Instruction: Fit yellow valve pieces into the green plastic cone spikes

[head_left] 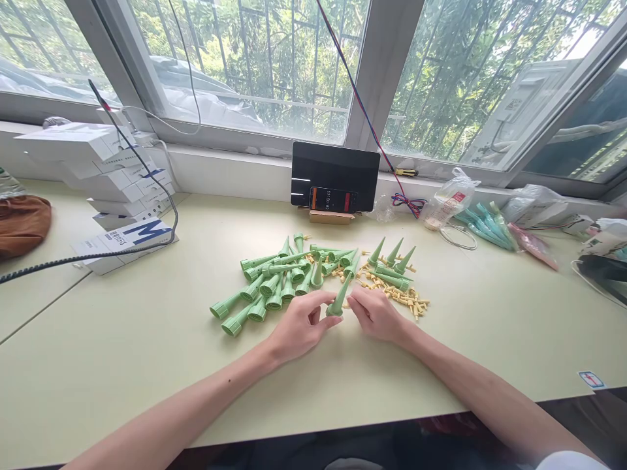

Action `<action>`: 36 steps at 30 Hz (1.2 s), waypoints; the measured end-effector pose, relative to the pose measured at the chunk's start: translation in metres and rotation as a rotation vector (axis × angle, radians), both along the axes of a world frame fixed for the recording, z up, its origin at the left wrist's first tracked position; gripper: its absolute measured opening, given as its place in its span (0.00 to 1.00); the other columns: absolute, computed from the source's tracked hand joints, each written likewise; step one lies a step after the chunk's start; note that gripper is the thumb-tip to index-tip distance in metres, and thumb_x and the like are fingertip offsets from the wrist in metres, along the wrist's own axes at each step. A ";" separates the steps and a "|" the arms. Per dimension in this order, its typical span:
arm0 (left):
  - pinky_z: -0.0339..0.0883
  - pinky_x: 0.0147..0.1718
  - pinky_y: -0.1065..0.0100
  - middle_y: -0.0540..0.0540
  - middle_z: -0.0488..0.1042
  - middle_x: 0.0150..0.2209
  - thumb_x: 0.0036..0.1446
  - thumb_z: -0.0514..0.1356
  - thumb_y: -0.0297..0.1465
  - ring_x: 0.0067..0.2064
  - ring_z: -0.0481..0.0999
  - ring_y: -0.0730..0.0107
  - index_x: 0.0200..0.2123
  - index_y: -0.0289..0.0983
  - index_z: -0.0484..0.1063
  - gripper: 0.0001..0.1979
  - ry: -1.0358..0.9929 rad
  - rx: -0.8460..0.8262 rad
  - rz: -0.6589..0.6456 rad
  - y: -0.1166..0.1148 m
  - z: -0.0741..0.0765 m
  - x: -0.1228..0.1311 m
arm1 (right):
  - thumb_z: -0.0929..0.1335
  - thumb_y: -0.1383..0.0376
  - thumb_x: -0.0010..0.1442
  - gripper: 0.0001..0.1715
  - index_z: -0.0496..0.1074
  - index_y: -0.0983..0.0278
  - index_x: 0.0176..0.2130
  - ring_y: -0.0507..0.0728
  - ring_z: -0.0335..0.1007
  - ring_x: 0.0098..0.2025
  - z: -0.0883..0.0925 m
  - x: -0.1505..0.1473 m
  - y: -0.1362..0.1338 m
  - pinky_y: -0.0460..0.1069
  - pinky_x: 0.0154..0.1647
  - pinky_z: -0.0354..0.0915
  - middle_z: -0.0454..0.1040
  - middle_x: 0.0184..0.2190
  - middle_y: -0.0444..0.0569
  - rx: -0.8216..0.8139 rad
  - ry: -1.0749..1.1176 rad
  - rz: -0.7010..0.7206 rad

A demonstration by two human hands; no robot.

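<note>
My left hand [304,321] grips a green plastic watering spike [339,299] by its wide base, thumb and fingers around it, with the pointed end up. Close beside it, my right hand [376,314] is closed in a pinch. A bit of a small yellow plastic piece [346,304] shows at its fingertips, by the spike; the rest is hidden. Beyond my left hand lies a pile of green spikes [270,284], most on their sides with hollow ends facing me. Past my right hand, several more spikes [393,251] stand or lie near scattered small yellow pieces [409,300].
A phone [334,200] leans on a dark tablet [336,171] at the back. White boxes [125,176] are stacked at the left, with a black cable [171,215] across them. Plastic bags [449,199] and teal packets [484,225] lie at the back right, below the windows.
</note>
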State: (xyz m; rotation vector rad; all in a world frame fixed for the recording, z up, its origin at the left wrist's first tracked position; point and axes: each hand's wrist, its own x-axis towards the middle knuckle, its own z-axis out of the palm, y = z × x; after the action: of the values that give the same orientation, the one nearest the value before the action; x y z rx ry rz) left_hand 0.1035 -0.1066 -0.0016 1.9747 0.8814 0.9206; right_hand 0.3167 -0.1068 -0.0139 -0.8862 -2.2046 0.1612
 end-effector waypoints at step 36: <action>0.52 0.18 0.74 0.49 0.70 0.35 0.59 0.61 0.43 0.21 0.59 0.80 0.46 0.38 0.73 0.17 -0.049 -0.285 0.064 -0.001 0.015 0.000 | 0.64 0.67 0.69 0.09 0.71 0.61 0.48 0.53 0.68 0.31 0.004 -0.002 0.002 0.48 0.31 0.66 0.72 0.35 0.50 0.039 0.116 -0.009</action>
State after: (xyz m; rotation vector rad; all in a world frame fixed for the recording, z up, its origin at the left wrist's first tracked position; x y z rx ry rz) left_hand 0.1035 -0.1072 0.0132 1.6830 0.9940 0.8253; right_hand 0.3146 -0.1047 -0.0102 -0.8439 -2.0891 0.1611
